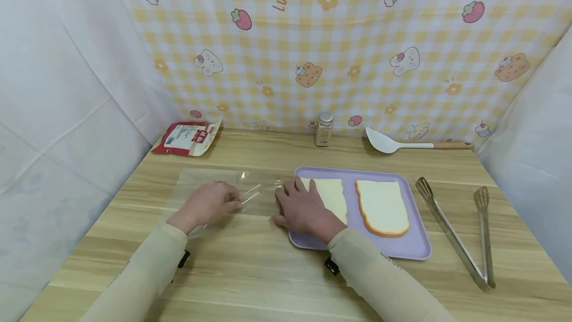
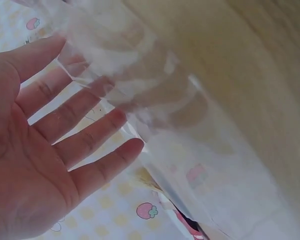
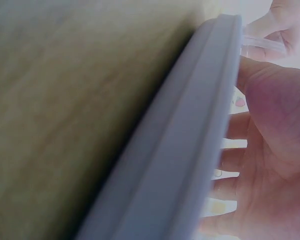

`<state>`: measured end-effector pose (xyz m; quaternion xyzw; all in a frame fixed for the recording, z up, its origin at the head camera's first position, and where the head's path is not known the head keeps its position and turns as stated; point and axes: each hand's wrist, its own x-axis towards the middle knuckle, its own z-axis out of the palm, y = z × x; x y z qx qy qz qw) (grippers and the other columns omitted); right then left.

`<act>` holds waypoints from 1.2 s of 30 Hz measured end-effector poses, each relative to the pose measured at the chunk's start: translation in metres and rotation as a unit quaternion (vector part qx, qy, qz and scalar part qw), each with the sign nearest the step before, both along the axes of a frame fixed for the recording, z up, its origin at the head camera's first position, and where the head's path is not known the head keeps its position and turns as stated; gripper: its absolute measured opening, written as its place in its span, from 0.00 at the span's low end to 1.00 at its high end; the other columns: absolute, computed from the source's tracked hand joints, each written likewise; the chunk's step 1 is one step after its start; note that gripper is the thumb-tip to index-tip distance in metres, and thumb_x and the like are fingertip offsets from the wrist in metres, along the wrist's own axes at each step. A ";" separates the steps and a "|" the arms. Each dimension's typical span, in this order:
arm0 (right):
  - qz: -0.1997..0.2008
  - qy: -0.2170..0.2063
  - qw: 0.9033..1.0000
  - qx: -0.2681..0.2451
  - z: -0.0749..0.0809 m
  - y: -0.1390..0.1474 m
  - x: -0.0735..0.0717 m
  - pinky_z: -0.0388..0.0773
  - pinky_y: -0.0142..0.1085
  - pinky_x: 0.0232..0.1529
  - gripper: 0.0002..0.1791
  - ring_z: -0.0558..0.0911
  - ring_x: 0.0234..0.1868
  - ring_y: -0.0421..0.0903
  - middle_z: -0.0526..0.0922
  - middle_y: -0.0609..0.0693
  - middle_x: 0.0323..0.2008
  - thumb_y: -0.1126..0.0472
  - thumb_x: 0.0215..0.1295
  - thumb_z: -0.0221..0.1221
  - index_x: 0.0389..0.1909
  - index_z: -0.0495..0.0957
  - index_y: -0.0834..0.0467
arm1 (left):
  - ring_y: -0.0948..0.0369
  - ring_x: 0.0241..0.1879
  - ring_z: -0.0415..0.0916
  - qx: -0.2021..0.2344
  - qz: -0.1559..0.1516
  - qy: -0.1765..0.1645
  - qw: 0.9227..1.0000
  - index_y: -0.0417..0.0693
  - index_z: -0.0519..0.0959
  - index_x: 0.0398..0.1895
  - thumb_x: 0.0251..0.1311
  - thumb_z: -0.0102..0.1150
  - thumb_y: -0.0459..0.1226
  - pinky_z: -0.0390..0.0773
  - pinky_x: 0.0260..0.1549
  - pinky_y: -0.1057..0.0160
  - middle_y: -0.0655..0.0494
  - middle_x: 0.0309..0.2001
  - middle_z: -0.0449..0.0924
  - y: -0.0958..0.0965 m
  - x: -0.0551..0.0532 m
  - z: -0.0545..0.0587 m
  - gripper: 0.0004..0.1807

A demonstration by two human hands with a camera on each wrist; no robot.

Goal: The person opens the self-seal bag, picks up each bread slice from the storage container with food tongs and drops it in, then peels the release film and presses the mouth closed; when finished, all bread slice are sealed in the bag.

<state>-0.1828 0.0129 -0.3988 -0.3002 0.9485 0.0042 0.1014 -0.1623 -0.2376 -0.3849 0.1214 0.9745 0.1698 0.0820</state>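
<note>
Clear plastic film (image 1: 261,198) lies across the wood table, its right end by the purple tray (image 1: 420,227). My left hand (image 1: 210,205) pinches the film's edge between thumb and forefinger; the other fingers extend loosely along it in the left wrist view. My right hand (image 1: 301,207) lies spread, palm down, over the tray's left rim and the film's right end. Its fingers look straight in the right wrist view, beyond the tray wall (image 3: 175,130). It partly hides a crustless bread slice (image 1: 330,193). Another slice with brown crust (image 1: 384,207) lies on the tray's right half.
Metal tongs (image 1: 460,245) lie spread right of the tray. Along the back stand a small shaker jar (image 1: 324,129) and, lying flat, a white spatula with a wooden handle (image 1: 411,145). A red and cream food packet (image 1: 187,138) rests at the back left.
</note>
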 end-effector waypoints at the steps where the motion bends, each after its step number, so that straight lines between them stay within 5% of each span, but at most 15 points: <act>1: 0.000 -0.001 1.000 0.001 0.000 0.000 0.000 0.54 0.69 0.79 0.42 0.55 0.84 0.62 0.65 0.55 0.80 0.30 0.74 0.55 0.80 0.65 0.50 | 0.62 0.31 0.72 0.001 0.001 -0.003 1.000 0.55 0.88 0.36 0.69 0.69 0.44 0.75 0.34 0.58 0.62 0.30 0.82 -0.001 0.000 0.001 0.05; 4: 0.000 -0.003 1.000 0.004 0.000 -0.001 0.000 0.54 0.68 0.79 0.43 0.55 0.84 0.61 0.64 0.55 0.80 0.29 0.74 0.55 0.80 0.65 0.50 | 0.60 0.35 0.75 0.008 -0.005 -0.013 1.000 0.54 0.89 0.40 0.68 0.70 0.47 0.77 0.37 0.57 0.60 0.34 0.84 -0.004 0.001 0.002 0.08; 9: -0.001 -0.001 1.000 0.013 0.000 0.000 -0.001 0.55 0.68 0.79 0.44 0.55 0.84 0.61 0.63 0.55 0.81 0.29 0.74 0.54 0.81 0.64 0.50 | 0.51 0.55 0.81 0.025 -0.036 -0.026 0.999 0.47 0.87 0.55 0.69 0.68 0.52 0.81 0.57 0.44 0.50 0.55 0.86 -0.012 -0.001 0.002 0.22; 13: 0.000 -0.002 1.000 0.008 0.001 0.000 0.000 0.55 0.69 0.78 0.43 0.55 0.84 0.62 0.62 0.56 0.81 0.29 0.74 0.54 0.81 0.64 0.50 | 0.39 0.68 0.73 0.036 -0.046 -0.036 0.998 0.42 0.83 0.64 0.70 0.68 0.50 0.73 0.68 0.35 0.38 0.68 0.77 -0.021 -0.002 0.000 0.27; 17: 0.001 -0.007 1.000 -0.002 0.002 0.000 0.001 0.55 0.69 0.78 0.42 0.55 0.84 0.63 0.63 0.56 0.81 0.29 0.74 0.54 0.80 0.65 0.50 | 0.32 0.75 0.61 0.001 -0.033 -0.042 0.999 0.40 0.76 0.72 0.67 0.72 0.47 0.63 0.73 0.30 0.30 0.75 0.67 -0.028 -0.001 0.000 0.35; 27: -0.002 -0.011 1.000 -0.002 0.004 0.000 0.001 0.55 0.68 0.78 0.43 0.54 0.84 0.63 0.61 0.55 0.82 0.29 0.74 0.55 0.81 0.64 0.49 | 0.35 0.67 0.73 -0.026 -0.052 0.017 0.998 0.42 0.84 0.62 0.66 0.72 0.42 0.71 0.68 0.33 0.35 0.67 0.78 -0.034 -0.002 -0.003 0.24; 33: -0.002 -0.015 1.000 0.000 0.003 0.000 0.001 0.54 0.68 0.79 0.43 0.53 0.85 0.62 0.59 0.55 0.83 0.29 0.75 0.54 0.82 0.62 0.49 | 0.40 0.63 0.79 -0.015 -0.035 0.036 0.999 0.51 0.90 0.48 0.65 0.72 0.39 0.76 0.64 0.36 0.43 0.59 0.86 -0.035 -0.003 -0.006 0.10; 36: -0.003 -0.012 1.000 -0.001 0.003 0.000 0.001 0.55 0.68 0.78 0.43 0.54 0.85 0.62 0.59 0.55 0.83 0.29 0.75 0.54 0.82 0.63 0.49 | 0.48 0.50 0.84 -0.002 -0.017 0.029 0.999 0.52 0.90 0.42 0.64 0.73 0.39 0.82 0.53 0.44 0.49 0.51 0.88 -0.036 -0.003 -0.007 0.05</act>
